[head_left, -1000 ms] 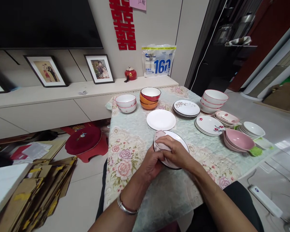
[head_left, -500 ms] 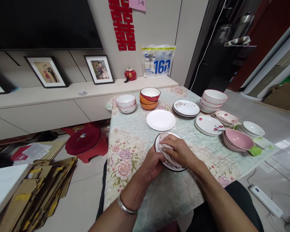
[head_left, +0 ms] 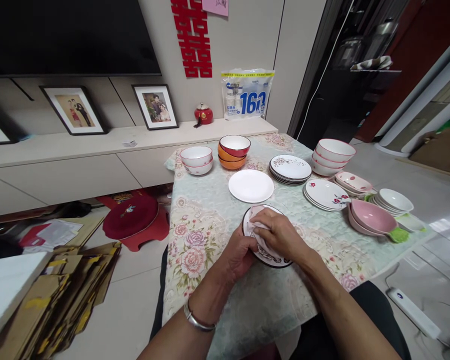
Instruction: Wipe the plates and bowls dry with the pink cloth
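A dark-rimmed white plate (head_left: 275, 260) with a brown pattern is held tilted over the near part of the table. My left hand (head_left: 240, 252) grips its left edge, thumb on top. My right hand (head_left: 279, 232) is closed on a pale pink cloth (head_left: 254, 215) and presses it against the plate's face. Part of the cloth and plate is hidden under my fingers. Just beyond lies a plain white plate (head_left: 251, 186). A stack of dark-rimmed plates (head_left: 290, 167) stands farther back to the right.
On the flowered tablecloth (head_left: 195, 215) stand white bowls (head_left: 196, 161), red and orange bowls (head_left: 233, 151), flower plates (head_left: 326, 194), pink dishes (head_left: 373, 216) and tall stacked bowls (head_left: 332, 156). A red stool (head_left: 131, 215) and flattened cardboard (head_left: 60, 300) are on the left floor.
The view has shifted very slightly. Both hands keep nearly the same hold on the plate and cloth; nothing was let go.
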`<state>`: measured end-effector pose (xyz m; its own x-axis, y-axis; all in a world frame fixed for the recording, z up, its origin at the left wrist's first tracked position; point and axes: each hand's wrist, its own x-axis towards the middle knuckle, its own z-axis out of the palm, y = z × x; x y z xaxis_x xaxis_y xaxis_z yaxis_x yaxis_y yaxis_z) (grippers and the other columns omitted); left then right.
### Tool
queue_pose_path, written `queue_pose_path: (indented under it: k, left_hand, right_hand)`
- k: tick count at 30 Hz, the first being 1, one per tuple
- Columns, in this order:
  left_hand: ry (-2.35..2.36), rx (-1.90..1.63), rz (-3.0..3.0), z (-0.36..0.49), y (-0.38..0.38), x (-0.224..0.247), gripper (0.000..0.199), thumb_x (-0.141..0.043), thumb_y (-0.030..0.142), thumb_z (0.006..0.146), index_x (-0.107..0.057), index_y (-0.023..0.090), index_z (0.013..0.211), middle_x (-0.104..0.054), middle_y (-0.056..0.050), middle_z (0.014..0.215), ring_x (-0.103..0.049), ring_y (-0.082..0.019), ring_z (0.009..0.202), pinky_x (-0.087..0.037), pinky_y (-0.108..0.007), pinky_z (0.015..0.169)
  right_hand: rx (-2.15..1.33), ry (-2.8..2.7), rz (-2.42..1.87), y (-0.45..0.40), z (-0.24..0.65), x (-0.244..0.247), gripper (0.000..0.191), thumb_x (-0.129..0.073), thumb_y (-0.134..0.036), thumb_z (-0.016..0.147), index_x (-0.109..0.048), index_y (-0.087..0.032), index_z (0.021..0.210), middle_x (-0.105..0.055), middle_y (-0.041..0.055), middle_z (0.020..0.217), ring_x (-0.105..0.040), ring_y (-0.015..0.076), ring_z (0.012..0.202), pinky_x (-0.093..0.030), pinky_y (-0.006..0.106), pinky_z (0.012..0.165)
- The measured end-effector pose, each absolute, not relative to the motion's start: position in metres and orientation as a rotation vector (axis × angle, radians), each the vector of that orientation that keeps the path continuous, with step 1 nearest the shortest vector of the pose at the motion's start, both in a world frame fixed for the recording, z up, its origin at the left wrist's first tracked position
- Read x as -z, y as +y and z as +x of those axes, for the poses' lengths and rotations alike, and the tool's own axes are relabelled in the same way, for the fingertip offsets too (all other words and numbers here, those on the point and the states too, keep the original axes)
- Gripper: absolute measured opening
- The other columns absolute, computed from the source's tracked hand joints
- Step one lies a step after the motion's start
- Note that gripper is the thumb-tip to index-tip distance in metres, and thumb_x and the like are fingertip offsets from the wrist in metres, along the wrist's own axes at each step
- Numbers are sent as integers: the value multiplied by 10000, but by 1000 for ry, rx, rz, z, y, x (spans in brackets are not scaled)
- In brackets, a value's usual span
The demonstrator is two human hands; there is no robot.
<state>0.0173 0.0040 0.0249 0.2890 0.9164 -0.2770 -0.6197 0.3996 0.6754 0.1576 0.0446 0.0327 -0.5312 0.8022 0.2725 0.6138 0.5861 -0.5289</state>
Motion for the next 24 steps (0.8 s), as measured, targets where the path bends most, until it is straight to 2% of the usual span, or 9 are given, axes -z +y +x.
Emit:
queue_pose_path:
  k: [2, 4, 6, 8, 10, 13, 15, 20, 24]
  left_hand:
    - [698, -1079, 499, 17, 4, -24, 626, -473, -15, 384, -649, 123, 968, -645, -13, 726, -572, -153, 648, -408, -244, 586]
    - [684, -1077, 495, 17, 4, -24, 681, -467, -25, 378, -645, 135, 1016, -653, -9, 737, -582, -158, 659, -417, -244, 596]
    - [675, -1059, 500, 17, 3, -24, 720, -466, -27, 379, -643, 144, 1056, -678, -20, 777, -609, -184, 701, -446, -266, 627]
    - [666, -1034, 512, 17, 3, -24, 727, -466, -22, 380, -649, 144, 1064, -704, -40, 831, -635, -218, 759, -473, -295, 668]
    - [658, -1011, 512, 16, 4, -24, 730, -464, -19, 375, -656, 141, 1061, -722, -57, 876, -651, -245, 814, -489, -314, 703]
    - [670, -1013, 477, 16, 4, -27, 723, -476, -13, 377, -662, 133, 1061, -739, -80, 930, -662, -278, 887, -506, -349, 766]
    - [687, -1042, 436, 17, 3, -31, 736, -502, -9, 396, -654, 139, 1101, -744, -88, 971, -664, -297, 936, -513, -379, 809]
    - [709, -1169, 385, 21, 3, -35, 731, -537, -9, 423, -630, 129, 1135, -744, -107, 1018, -646, -317, 1037, -505, -405, 877]
    - [714, -1154, 398, 23, 3, -30, 781, -509, -15, 407, -615, 143, 1164, -738, -100, 1042, -651, -310, 1014, -508, -409, 863]
  right_hand:
    - [-591, -2323, -992, 45, 156, -32, 202, -591, -202, 900, -691, -233, 1074, -671, 57, 1048, -607, 191, 978, -480, 307, 858]
    - [-528, -2280, -1007, 50, 162, -28, 188, -612, -222, 893, -703, -240, 1056, -671, 65, 1053, -587, 214, 1021, -469, 351, 899]
    - [-401, -2202, -1110, 57, 172, -25, 165, -641, -244, 869, -723, -243, 1012, -642, 95, 1165, -527, 263, 1148, -426, 426, 976]
    - [-411, -2126, -1191, 63, 183, -24, 147, -659, -250, 840, -730, -238, 968, -605, 104, 1254, -499, 285, 1209, -397, 454, 1009]
    - [-607, -2073, -1241, 67, 191, -24, 146, -655, -249, 821, -718, -228, 951, -647, 85, 1184, -575, 259, 1118, -431, 409, 961]
    - [-815, -1969, -1386, 69, 197, -24, 169, -629, -274, 823, -692, -222, 971, -711, 29, 941, -646, 216, 882, -466, 336, 816]
    - [-742, -1924, -1508, 70, 199, -22, 186, -615, -289, 827, -683, -223, 987, -719, 20, 900, -646, 217, 842, -453, 324, 780]
    - [-481, -1899, -1691, 73, 204, -17, 225, -597, -283, 841, -662, -199, 1040, -719, 60, 958, -634, 236, 867, -431, 325, 771]
    - [-157, -1975, -1665, 72, 200, -14, 161, -605, -248, 846, -684, -163, 959, -666, 123, 972, -575, 283, 947, -428, 373, 831]
